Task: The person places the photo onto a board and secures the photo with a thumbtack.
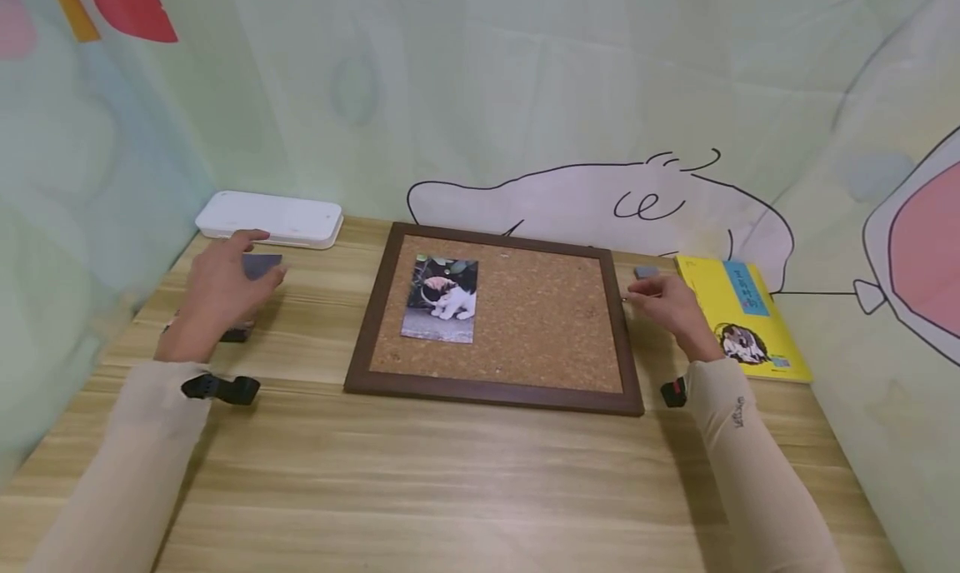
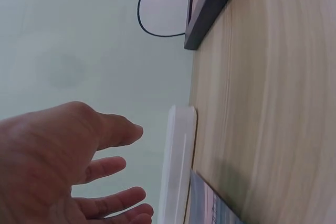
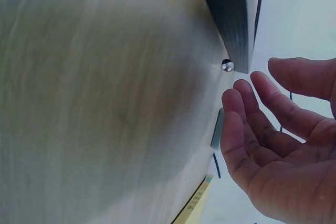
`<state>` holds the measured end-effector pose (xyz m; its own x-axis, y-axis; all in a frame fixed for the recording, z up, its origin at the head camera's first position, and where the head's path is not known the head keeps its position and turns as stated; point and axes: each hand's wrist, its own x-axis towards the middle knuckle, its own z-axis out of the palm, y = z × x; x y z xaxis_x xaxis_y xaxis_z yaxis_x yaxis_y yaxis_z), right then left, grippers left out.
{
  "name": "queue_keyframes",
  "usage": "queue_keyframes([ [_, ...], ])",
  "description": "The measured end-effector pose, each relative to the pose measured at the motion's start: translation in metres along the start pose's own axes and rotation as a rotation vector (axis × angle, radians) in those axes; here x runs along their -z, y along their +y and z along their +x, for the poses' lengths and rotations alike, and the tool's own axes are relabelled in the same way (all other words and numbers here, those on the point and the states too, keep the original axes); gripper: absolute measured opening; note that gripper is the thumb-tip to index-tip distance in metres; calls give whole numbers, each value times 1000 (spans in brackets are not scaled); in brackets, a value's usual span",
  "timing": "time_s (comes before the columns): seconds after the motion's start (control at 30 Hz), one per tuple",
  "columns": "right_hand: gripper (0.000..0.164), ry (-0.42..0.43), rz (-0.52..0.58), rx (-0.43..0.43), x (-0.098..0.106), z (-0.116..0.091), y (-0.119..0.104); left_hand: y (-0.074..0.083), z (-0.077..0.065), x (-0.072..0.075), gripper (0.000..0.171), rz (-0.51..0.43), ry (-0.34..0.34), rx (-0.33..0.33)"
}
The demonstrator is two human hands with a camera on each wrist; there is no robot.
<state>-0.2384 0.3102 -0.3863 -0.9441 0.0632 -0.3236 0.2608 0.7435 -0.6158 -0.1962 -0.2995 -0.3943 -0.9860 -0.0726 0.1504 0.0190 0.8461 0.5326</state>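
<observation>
My left hand [image 1: 225, 286] hovers over some photos [image 1: 262, 265] on the left of the table, its thumb and fingers spread and nothing between them. In the left wrist view the hand [image 2: 79, 171] is above the photos [image 2: 205, 203], apart from them. Beside the right edge of a cork board [image 1: 547, 323] with a dark wooden frame, my right hand [image 1: 667, 302] has its fingers loosely bent. A small shiny round object [image 3: 227, 65] lies by the frame, close to those fingertips; its kind is unclear. On the board's left half lies a cat photo [image 1: 442, 298].
A white case [image 1: 270, 219] sits at the back left, against the wall sheet. To the right, a yellow book [image 1: 750, 323] with a cat picture lies on the table, with a small grey block [image 1: 646, 271] beside it. Bare wood [image 1: 450, 490] spans the front.
</observation>
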Motion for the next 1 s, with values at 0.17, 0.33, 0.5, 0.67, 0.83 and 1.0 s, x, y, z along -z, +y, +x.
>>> queue_keyframes([
  [0.17, 42, -8, 4, 0, 2, 4, 8, -11, -3, 3, 61, -2, -5, 23],
  [0.33, 39, -26, 1, 5, 4, 8, 12, -21, -7, 7, 64, 11, -43, 89],
  [0.5, 38, -51, -14, 30, 4, 11, 15, -34, -11, 11, 66, 44, -67, 125],
  [0.67, 38, -72, -18, 46, 2, 14, 18, -44, -14, 14, 68, 46, -77, 153],
  [0.83, 37, -58, -15, 85, -1, 14, 18, -48, -13, 16, 67, 51, -68, 161],
  [1.0, 36, -29, -31, 83, -3, 16, 17, -47, -12, 20, 67, 65, -76, 172],
])
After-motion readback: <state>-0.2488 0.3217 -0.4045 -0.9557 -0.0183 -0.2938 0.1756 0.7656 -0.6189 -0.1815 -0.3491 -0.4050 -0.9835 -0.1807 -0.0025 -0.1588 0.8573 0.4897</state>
